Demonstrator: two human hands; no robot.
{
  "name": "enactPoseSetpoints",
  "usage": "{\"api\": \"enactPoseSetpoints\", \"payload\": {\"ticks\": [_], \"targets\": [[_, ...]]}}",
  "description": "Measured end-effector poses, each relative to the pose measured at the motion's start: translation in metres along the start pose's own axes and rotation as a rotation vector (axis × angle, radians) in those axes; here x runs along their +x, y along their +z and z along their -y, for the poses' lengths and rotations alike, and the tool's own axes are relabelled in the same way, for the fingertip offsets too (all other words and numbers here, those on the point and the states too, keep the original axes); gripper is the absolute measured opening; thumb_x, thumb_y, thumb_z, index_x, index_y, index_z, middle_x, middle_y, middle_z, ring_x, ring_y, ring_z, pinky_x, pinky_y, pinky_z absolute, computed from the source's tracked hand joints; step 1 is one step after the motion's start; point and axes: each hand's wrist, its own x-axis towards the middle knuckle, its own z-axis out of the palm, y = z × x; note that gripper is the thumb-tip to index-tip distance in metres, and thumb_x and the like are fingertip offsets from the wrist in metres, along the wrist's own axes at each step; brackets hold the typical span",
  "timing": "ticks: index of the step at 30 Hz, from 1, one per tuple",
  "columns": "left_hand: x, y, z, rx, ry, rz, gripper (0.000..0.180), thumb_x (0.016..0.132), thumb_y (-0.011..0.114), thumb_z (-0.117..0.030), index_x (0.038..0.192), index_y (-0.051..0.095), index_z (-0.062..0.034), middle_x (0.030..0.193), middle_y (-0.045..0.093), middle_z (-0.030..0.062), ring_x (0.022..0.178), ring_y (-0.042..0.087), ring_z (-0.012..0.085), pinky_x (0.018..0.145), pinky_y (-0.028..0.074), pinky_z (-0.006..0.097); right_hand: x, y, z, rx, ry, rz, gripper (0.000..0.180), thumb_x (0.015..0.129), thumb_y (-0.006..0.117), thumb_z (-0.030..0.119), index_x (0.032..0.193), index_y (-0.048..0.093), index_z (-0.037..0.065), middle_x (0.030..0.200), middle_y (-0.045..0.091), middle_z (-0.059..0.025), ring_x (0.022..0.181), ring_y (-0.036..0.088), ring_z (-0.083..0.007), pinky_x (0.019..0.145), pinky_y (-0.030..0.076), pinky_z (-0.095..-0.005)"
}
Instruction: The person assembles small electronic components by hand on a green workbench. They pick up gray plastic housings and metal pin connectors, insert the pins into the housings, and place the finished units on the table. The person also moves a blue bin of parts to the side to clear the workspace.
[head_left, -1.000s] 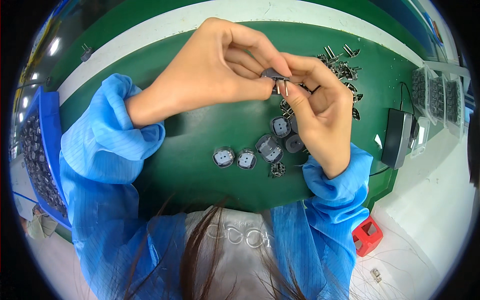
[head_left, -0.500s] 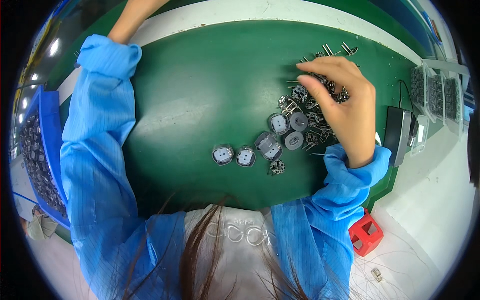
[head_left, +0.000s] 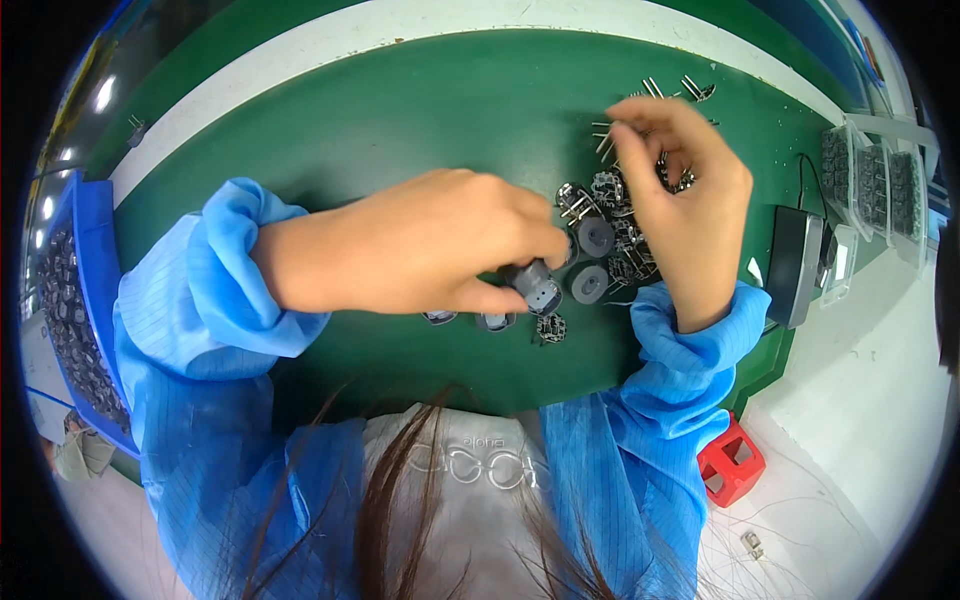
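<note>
My left hand (head_left: 430, 240) reaches across from the left, thumb and fingers closed around a grey plastic housing (head_left: 540, 292) low over the green table. Its fingers partly cover that housing. Above a pile of small circuit assemblies with metal pins (head_left: 607, 188), my right hand (head_left: 690, 180) has thumb and forefinger drawn together in a pinch. Pins show beside those fingertips, but what they hold, if anything, is unclear. Two round grey caps (head_left: 590, 284) lie between the hands. Below the left hand sit two more housings (head_left: 495, 321), mostly hidden, and a single circuit assembly (head_left: 550, 328).
A blue bin (head_left: 100, 300) full of small dark parts stands at the left edge. On the right are clear trays of parts (head_left: 872, 190) and a dark box-shaped device (head_left: 793, 265) with a cable. A red plastic stool (head_left: 732, 462) stands below the table's right side.
My left hand has come from the far upper left down to the middle and closed around a grey housing. My right thumb and forefinger have drawn closer together over the pile.
</note>
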Motion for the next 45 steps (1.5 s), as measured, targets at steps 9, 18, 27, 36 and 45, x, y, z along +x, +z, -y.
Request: {"api": "enactPoseSetpoints", "payload": {"ticks": [9,18,27,36,45], "targets": [[0.012,-0.026,0.032,-0.654,-0.317,-0.281,0.021,0.087,0.063,-0.004,0.107,0.060,0.0019,0.090,0.059,0.0042,0.084,0.063,0.0120,0.078,0.052,0.024,-0.004,-0.003,0.009,0.684,0.139,0.218,0.021,0.092,0.057,-0.003,0.111,0.067,-0.004,0.105,0.056,-0.0084,0.083,0.059,-0.0125,0.076,0.049,-0.0235],[0.011,-0.032,0.032,-0.319,-0.173,-0.446,0.017,0.077,0.075,-0.004,0.087,0.061,-0.0028,0.110,0.065,0.0101,0.094,0.064,0.0134,0.073,0.052,0.023,-0.005,-0.004,0.017,0.740,0.031,0.408,0.021,0.085,0.064,-0.004,0.105,0.071,-0.003,0.101,0.059,-0.0079,0.088,0.056,-0.0126,0.074,0.045,-0.0238],[0.012,-0.032,0.028,-0.562,-0.063,-0.401,0.022,0.078,0.071,0.002,0.099,0.067,0.0014,0.117,0.061,0.0135,0.100,0.062,0.0176,0.086,0.055,0.033,-0.008,0.002,0.019,0.687,0.119,0.243,0.019,0.088,0.062,-0.005,0.107,0.065,-0.006,0.091,0.063,-0.0060,0.087,0.060,-0.0120,0.077,0.047,-0.0233],[0.009,-0.050,0.012,-0.618,-0.043,-0.356,0.036,0.073,0.077,0.006,0.107,0.065,0.0016,0.100,0.056,0.0056,0.083,0.058,0.0100,0.071,0.052,0.017,-0.009,0.000,0.020,0.915,0.275,0.178,0.017,0.087,0.065,-0.001,0.104,0.063,-0.005,0.094,0.066,-0.0097,0.087,0.062,-0.0132,0.077,0.050,-0.0253],[0.009,-0.025,0.013,-0.389,-0.126,-0.469,0.035,0.071,0.080,0.004,0.102,0.063,0.0031,0.107,0.065,0.0121,0.086,0.067,0.0152,0.079,0.058,0.027,-0.009,0.011,0.024,0.499,0.068,-0.057,0.012,0.080,0.073,-0.004,0.091,0.068,-0.004,0.096,0.066,-0.0088,0.083,0.066,-0.0139,0.076,0.054,-0.0248]]}}
